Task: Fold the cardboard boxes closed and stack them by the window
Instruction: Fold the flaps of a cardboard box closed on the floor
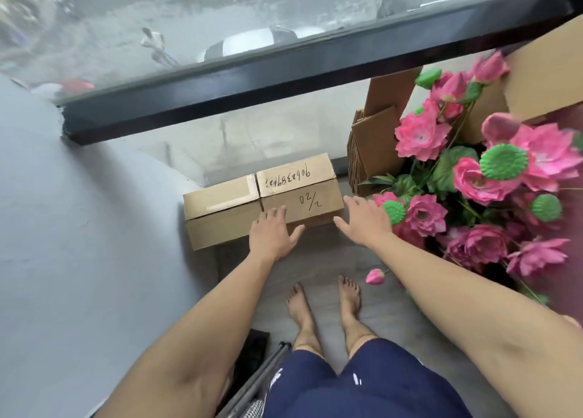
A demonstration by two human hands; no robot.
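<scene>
Cardboard, brown: closed box [263,196] sits on the floor [315,266] right against the window [220,146], far of the bare feet, flaps folded shut, handwriting on the top right flaps. It looks like it rests on another box under it, lower front face visible, but hard to be sure. Left hand [273,233] spread flat, fingers on the near top edge, gripping nothing. Right hand [366,218] open, fingers splayed, at the box's right near corner, touching or just beside, can't tell; holding nothing. Step in hand reads as squaring the placed box: best to press both palms on the sides, nudge it flush with the glass and aligned with whatever is below, keep flaps down. Around: pink artificial flowers [473,177] crowd the right, just beside the right hand, could snag the wrist. Flat cardboard sheets [375,146] lean upright far right by the glass. Fallen pink bud [375,276] lies on the floor near the right foot, step hazard. Grey wall [79,228] left limits room that side.
</scene>
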